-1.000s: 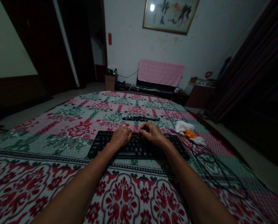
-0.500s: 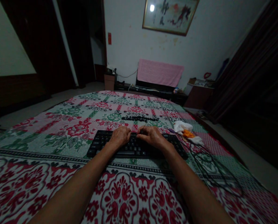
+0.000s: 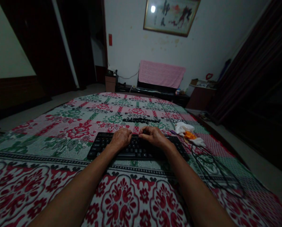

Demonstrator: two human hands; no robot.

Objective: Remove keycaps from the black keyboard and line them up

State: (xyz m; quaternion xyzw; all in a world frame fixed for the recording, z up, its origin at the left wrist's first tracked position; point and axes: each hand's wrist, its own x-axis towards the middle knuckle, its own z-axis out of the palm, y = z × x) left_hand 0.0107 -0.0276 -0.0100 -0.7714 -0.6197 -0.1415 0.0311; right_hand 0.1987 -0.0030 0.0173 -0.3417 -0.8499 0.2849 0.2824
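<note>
A black keyboard (image 3: 131, 154) lies flat on the patterned bedspread, its spacebar side toward me. My left hand (image 3: 121, 138) rests over its left half, fingers curled down at the far edge and partly hidden, holding the keyboard. Above the middle of the keyboard, my right hand (image 3: 153, 136) is closed in a pinch, thumb toward the left. A small black piece that looks like a keycap (image 3: 145, 131) shows between thumb and fingers. Beyond both hands, several loose black keycaps (image 3: 141, 120) lie in a rough row on the bedspread.
Right of the keyboard lie a white cloth (image 3: 184, 128) and an orange cloth-like item (image 3: 189, 135). A black cable (image 3: 216, 167) loops over the bedspread (image 3: 122, 195) at the right. A pink towel (image 3: 162, 74) drapes over a screen beyond the bed.
My right fingers have lifted and curled slightly, and the dark piece between them shows more clearly. My left hand and the keyboard stay in place; the view has shifted slightly.
</note>
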